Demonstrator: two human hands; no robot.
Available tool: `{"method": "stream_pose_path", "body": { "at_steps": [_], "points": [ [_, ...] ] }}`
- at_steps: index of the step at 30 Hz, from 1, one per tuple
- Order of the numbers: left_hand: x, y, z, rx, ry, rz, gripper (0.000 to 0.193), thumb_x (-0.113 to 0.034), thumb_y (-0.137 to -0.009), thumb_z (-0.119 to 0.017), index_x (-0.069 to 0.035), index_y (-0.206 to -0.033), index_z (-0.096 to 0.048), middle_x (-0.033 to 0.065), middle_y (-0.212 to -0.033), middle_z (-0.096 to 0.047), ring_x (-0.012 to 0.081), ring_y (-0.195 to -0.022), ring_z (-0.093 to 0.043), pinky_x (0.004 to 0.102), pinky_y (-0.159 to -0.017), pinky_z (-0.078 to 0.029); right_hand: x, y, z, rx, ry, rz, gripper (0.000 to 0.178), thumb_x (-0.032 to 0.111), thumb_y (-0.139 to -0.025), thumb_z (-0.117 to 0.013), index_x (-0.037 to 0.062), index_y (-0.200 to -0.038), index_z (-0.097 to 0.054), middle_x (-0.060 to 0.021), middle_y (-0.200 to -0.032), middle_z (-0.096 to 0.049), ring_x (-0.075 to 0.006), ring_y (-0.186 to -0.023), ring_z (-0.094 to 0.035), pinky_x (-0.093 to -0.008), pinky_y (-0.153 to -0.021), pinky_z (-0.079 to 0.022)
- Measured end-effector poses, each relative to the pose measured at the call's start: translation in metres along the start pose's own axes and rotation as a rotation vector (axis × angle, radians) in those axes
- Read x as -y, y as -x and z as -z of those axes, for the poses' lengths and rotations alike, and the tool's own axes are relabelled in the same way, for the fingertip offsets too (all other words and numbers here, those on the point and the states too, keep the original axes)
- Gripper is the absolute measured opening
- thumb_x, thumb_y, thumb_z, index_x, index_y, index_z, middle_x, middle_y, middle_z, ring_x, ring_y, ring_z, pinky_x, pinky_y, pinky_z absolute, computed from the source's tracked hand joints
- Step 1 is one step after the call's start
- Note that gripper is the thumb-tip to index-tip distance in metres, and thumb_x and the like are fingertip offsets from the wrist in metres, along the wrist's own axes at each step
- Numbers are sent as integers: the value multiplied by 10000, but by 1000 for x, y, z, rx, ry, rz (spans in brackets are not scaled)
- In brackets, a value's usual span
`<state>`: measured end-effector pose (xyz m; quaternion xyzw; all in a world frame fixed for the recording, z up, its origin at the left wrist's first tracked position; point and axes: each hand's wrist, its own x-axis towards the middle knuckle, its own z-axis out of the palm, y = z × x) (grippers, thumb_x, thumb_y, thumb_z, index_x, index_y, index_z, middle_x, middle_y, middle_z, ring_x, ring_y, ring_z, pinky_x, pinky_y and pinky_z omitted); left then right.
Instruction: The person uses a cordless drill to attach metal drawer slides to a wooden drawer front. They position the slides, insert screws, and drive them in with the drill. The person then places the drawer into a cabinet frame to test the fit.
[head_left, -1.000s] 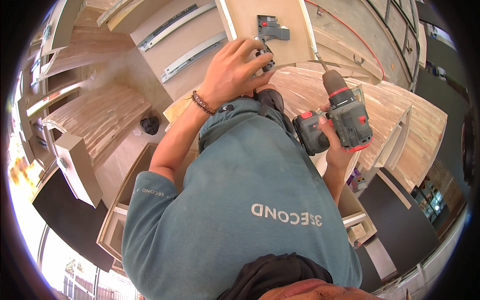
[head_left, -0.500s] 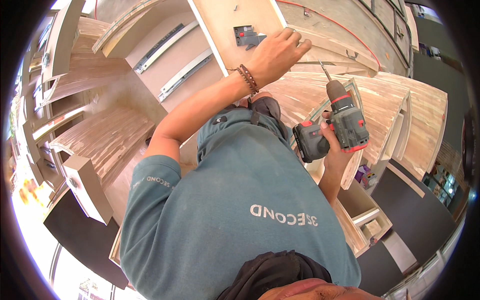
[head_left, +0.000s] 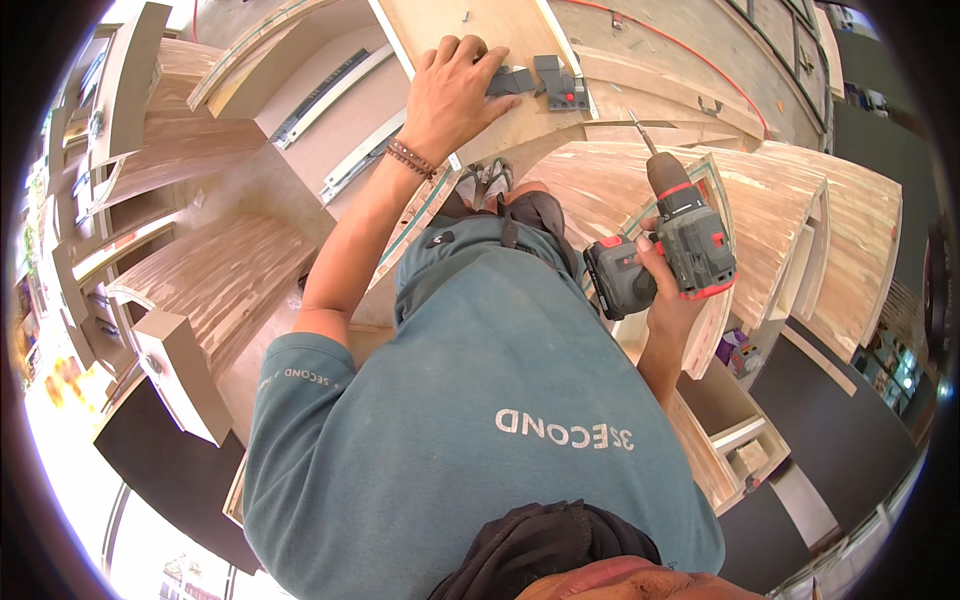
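Note:
In my right hand [head_left: 668, 300] is a black and red cordless drill [head_left: 690, 235], gripped by its handle, its long bit pointing up and away from me. My left hand [head_left: 455, 100] arches over a shallow wooden drawer [head_left: 440, 20], palm down, thumb and fingers apart. Between the index finger and thumb shows part of a dark grey plastic clip [head_left: 513, 80]; the rest is hidden by the hand. To its right sits a second grey clip [head_left: 558, 85] with a red button, untouched. A small screw [head_left: 465, 16] lies farther back in the drawer.
Metal drawer slides [head_left: 330, 95] lie on a panel at the left. Striped wooden cabinets [head_left: 780, 200] stand close on my right, and another striped wooden piece [head_left: 220, 280] on my left. A red hose [head_left: 690, 55] runs across the floor at the back.
My left hand has moved left, from over the right-hand clip to the left-hand one, uncovering the right-hand clip. The drill in my right hand has barely shifted.

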<state>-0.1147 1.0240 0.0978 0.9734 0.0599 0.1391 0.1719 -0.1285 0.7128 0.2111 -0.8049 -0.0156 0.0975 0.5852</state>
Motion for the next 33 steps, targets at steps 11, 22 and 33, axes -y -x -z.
{"method": "stream_pose_path", "body": {
  "at_steps": [11, 22, 33],
  "points": [
    [-13, 11, 10, 24, -102, 278, 464, -530, -804, -775, -85, -923, -715, 53, -892, -657, 264, -975, -613, 425, -823, -467, 1, -3, -6, 32, -9, -9, 379, -23, -800, -807, -41, -1149, -660, -114, -977, -738, -140, -751, -674, -295, -651, -560],
    [0, 54, 19, -157, 72, -9, 593, -475, -817, -781, -145, -1291, -650, 53, -1233, -630, 285, -1238, -515, 452, -1076, -347, -3, -2, -8, 91, 0, -42, 451, -27, -806, -805, -19, -1225, -636, -109, -1016, -751, -136, -892, -693, -279, -741, -558],
    [1, 99, 7, -163, 144, 54, 472, -307, -814, -801, -193, -1250, -659, 33, -1250, -610, 257, -1271, -493, 463, -1101, -337, 4, -1, -24, 186, 61, -48, 436, -1, -833, -801, -5, -1236, -635, -104, -1044, -752, -156, -981, -704, -324, -862, -558]
  ]
}}
